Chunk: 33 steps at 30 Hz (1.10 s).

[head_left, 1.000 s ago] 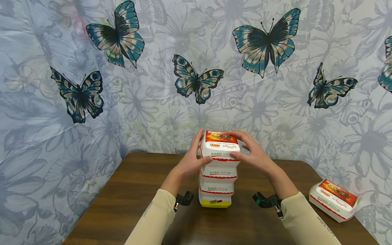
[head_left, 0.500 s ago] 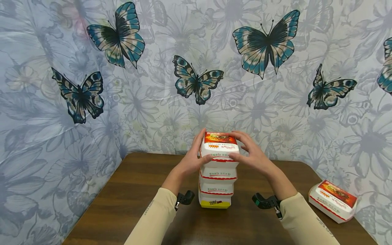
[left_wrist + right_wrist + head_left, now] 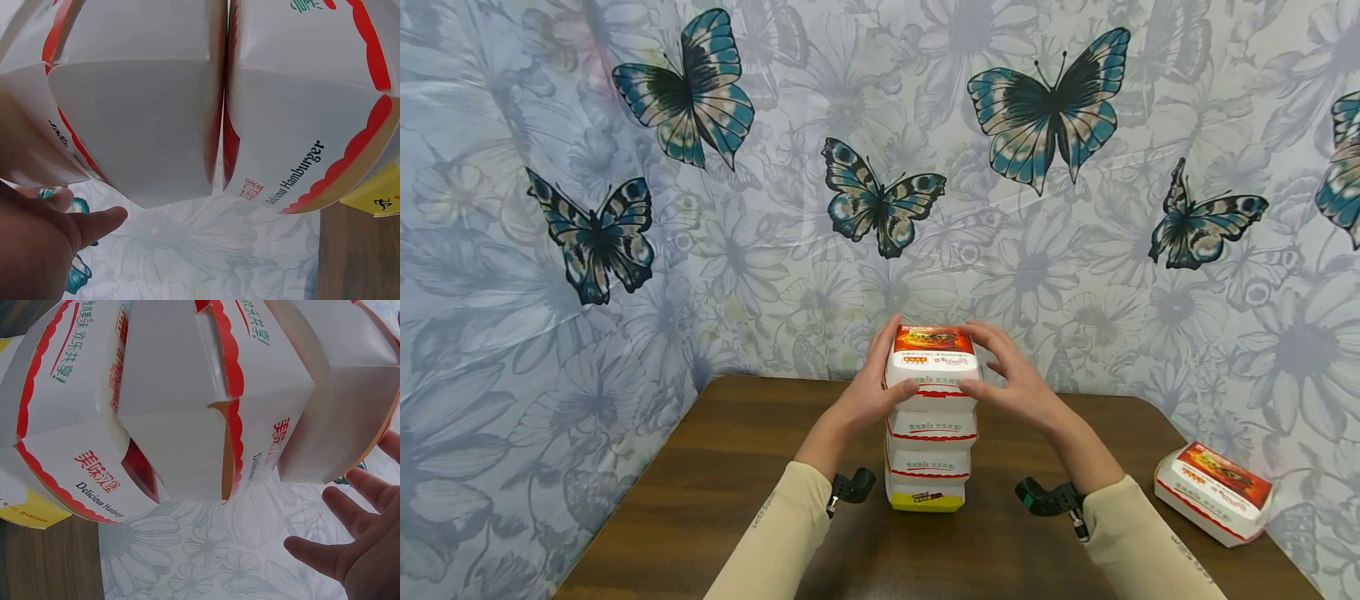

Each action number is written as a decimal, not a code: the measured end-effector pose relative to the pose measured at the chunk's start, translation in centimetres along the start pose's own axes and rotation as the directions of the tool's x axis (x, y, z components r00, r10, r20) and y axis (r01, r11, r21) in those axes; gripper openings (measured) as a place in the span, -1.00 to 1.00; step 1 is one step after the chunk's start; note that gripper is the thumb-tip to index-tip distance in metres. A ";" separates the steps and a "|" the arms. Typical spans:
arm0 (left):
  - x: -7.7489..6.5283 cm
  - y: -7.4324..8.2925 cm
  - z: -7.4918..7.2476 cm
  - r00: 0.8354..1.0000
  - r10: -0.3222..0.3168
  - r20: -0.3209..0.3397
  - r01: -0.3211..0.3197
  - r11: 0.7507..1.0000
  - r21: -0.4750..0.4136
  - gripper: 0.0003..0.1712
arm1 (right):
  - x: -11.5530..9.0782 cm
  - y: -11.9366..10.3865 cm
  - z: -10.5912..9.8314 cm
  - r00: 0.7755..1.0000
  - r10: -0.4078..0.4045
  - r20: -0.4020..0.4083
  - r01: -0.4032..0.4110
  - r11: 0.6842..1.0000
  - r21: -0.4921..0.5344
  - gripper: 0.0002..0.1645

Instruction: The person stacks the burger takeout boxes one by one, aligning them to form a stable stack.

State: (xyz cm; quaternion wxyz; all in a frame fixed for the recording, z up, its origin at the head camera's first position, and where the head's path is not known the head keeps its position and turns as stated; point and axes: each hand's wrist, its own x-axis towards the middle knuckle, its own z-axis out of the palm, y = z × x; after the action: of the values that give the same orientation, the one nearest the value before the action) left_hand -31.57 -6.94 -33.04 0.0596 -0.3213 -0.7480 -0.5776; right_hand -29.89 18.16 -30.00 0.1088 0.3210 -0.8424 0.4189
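Observation:
A stack of white burger boxes stands upright in the middle of the table. On the top box (image 3: 932,358) shows a red burger picture; below it sit a middle box (image 3: 932,427) and a bottom box (image 3: 927,479) with a yellow base. The left hand (image 3: 868,387) holds the top box by its left side, thumb at the front. From the right side, the right hand (image 3: 1011,379) holds the same box, its thumb on the front corner. In the right wrist view, spread fingers (image 3: 340,515) extend past the stacked boxes. The left wrist view shows fingers (image 3: 94,225) beyond the box side.
Another burger box (image 3: 1213,492) lies at the table's right edge. The brown wooden table (image 3: 722,475) reaches back to a wall covering (image 3: 760,317) of flowers and butterflies. Each wrist carries a black strap mount (image 3: 852,485).
The upper boxes have shifted slightly left between the hands, and the stack looks a little straighter. Both hands keep their places around the top box.

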 end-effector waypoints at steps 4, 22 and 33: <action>0.0 -0.1 0.0 1.000 0.010 -0.015 -0.010 1.000 0.005 0.42 | 0.0 0.2 0.1 1.000 -0.012 -0.007 0.012 1.000 0.017 -0.14; -0.4 -0.5 -0.3 0.999 0.002 -0.032 -0.003 1.000 -0.031 0.30 | -0.7 0.7 0.4 1.000 0.022 -0.011 -0.021 0.998 0.056 -0.09; -0.8 -0.3 -0.6 1.000 -0.010 -0.001 0.010 0.999 -0.052 0.23 | -2.5 2.6 -1.5 0.997 0.042 -0.060 -0.039 0.998 0.048 -0.27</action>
State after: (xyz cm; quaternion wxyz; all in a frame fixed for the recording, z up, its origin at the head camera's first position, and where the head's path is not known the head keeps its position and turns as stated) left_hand -31.29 -7.80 -33.46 0.0489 -0.3188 -0.7343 -0.5974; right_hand -29.73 21.54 -31.82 0.1183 0.2935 -0.8351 0.4499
